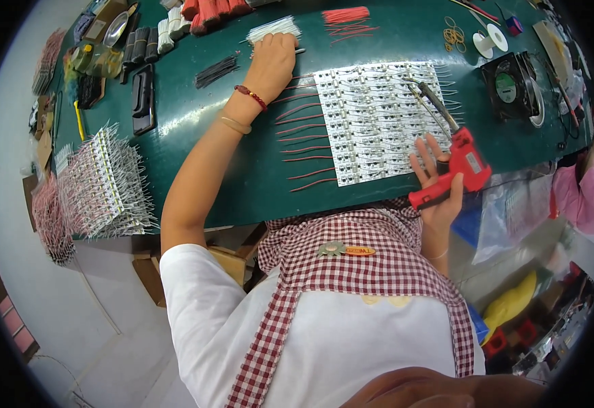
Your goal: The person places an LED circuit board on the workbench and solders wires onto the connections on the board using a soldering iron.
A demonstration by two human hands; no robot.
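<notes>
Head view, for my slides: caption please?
Left hand at white wires, right hand holding red soldering gun over circuit boards.

Passable green tabletop [244, 182] lies left of the white circuit panel [358, 126], between its red wires [307, 148] and the left forearm [203, 163], while a soldering gun [467, 163] blocks its lower right.

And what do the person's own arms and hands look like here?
The left hand is gloveless, with a dark red bracelet and a tan band; that arm has a short white sleeve. The right hand, also gloveless, has a thin wristband.
</notes>
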